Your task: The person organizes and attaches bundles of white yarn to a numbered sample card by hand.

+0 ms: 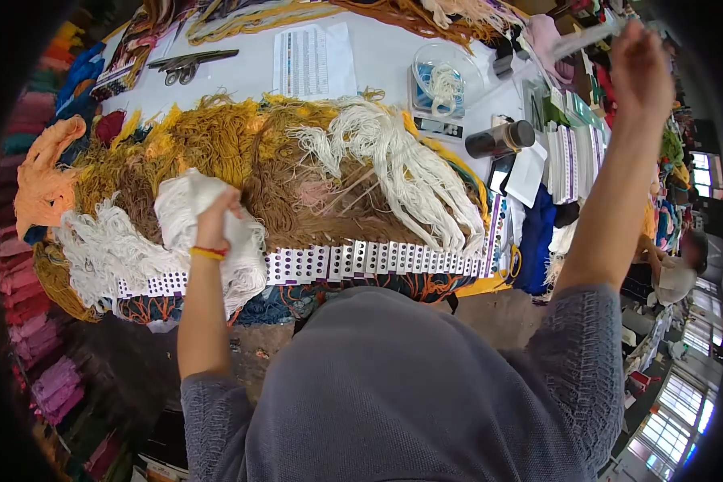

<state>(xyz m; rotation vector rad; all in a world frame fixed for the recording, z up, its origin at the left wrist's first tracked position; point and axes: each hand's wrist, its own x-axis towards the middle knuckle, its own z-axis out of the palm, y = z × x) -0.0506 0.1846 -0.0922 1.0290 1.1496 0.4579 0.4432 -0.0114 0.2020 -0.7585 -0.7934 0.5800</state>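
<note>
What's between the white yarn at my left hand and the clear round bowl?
Between the white yarn and clear bowl lie brown and gold yarn, then a loose white hank; no taller barrier shows.

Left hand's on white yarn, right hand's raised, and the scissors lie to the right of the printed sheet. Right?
Wrong on the scissors: the head view shows them left of the printed sheet. The rest stands: left hand on white yarn, right hand raised.
</note>
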